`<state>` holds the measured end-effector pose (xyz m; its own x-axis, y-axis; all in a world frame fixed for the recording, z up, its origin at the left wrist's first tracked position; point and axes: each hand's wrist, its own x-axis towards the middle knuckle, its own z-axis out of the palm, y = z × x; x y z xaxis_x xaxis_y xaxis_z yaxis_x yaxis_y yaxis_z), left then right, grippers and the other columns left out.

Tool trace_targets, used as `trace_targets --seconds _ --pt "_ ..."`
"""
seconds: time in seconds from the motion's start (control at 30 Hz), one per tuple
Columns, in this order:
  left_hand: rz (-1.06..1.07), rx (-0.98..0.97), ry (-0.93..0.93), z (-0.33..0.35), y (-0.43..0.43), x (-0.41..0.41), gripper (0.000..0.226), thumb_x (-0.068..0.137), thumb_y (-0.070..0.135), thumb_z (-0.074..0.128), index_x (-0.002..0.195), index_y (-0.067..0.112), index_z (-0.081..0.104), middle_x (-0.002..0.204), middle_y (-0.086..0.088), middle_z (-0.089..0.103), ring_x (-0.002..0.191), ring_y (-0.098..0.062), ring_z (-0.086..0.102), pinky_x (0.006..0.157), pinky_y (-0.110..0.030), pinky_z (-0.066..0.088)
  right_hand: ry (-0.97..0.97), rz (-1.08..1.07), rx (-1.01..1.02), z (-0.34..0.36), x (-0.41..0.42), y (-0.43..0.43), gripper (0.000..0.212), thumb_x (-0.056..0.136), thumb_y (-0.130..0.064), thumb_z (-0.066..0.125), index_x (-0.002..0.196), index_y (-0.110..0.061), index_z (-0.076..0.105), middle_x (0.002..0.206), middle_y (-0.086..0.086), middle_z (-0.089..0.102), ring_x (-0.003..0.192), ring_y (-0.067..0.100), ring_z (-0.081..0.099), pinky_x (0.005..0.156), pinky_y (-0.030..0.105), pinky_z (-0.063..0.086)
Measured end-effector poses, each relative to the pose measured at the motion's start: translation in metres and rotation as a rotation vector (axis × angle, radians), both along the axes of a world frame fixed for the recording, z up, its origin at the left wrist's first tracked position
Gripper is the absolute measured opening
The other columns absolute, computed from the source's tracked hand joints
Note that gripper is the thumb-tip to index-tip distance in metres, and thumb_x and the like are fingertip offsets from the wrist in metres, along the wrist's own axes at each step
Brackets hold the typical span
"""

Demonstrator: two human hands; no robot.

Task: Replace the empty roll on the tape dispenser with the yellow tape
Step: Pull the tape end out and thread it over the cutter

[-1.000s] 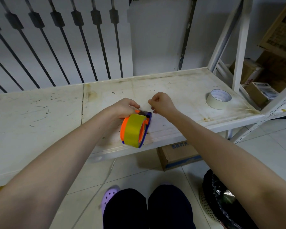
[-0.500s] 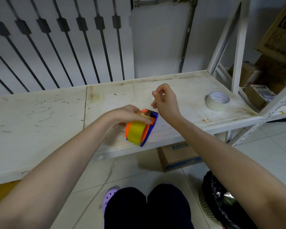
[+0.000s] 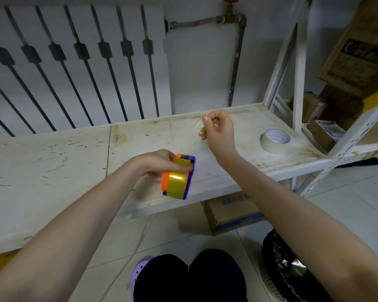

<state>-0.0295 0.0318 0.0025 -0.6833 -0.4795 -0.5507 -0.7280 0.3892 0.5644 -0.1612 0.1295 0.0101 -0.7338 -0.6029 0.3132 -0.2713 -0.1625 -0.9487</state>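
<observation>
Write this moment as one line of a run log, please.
left hand: holds tape dispenser, yellow tape loaded | right hand: raised, pinched shut | white tape roll: on shelf

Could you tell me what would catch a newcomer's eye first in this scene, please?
The bright orange and blue tape dispenser, loaded with the yellow tape, stands out most, held in the grip of the left hand over the near edge of the worn white shelf. Above it to the right, the right hand is raised, pinching something thin and clear. A pale tape roll lies flat at the shelf's far right.
</observation>
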Motion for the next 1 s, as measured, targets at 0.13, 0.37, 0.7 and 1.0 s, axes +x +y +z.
trace_targets --seconds 0.13,0.37,0.7,1.0 --pt "-0.033 0.035 -0.001 0.001 0.000 0.000 0.057 0.072 0.047 0.072 0.116 0.021 0.048 0.104 0.001 0.061 0.093 -0.015 0.060 0.083 -0.031 0.052 0.025 0.054 -0.008 0.006 0.000 -0.001 0.006 0.094 -0.013 0.050 0.090 -0.008 0.050 0.067 0.002 0.056 0.054 0.008 0.056 0.053 0.016 0.050" --pt "0.007 -0.038 0.010 -0.002 0.002 -0.004 0.058 0.069 0.056 0.071 0.110 0.018 0.056 0.101 -0.002 0.065 0.088 -0.015 0.062 0.074 -0.027 0.050 -0.100 0.038 -0.198 0.008 0.009 0.004 0.013 0.092 -0.008 0.052 0.081 -0.013 0.051 0.059 0.005 0.054 0.050 0.009 0.053 0.052 0.020 0.047" --pt "-0.087 0.011 -0.012 0.005 -0.002 0.007 0.055 0.073 0.046 0.072 0.116 0.018 0.052 0.108 -0.001 0.063 0.099 -0.018 0.062 0.082 -0.028 0.052 -0.155 -0.021 0.114 -0.017 -0.011 -0.004 0.012 0.093 -0.018 0.053 0.093 -0.006 0.053 0.067 -0.001 0.057 0.055 0.009 0.059 0.060 0.024 0.053" --pt "-0.404 -0.074 -0.392 0.037 -0.019 0.007 0.048 0.072 0.037 0.075 0.113 0.032 0.050 0.127 0.003 0.054 0.121 -0.022 0.051 0.105 -0.037 0.041 -0.314 0.215 0.353 -0.036 -0.009 -0.014 0.010 0.089 -0.010 0.060 0.082 -0.009 0.054 0.089 0.001 0.064 0.051 0.006 0.068 0.050 0.017 0.054"
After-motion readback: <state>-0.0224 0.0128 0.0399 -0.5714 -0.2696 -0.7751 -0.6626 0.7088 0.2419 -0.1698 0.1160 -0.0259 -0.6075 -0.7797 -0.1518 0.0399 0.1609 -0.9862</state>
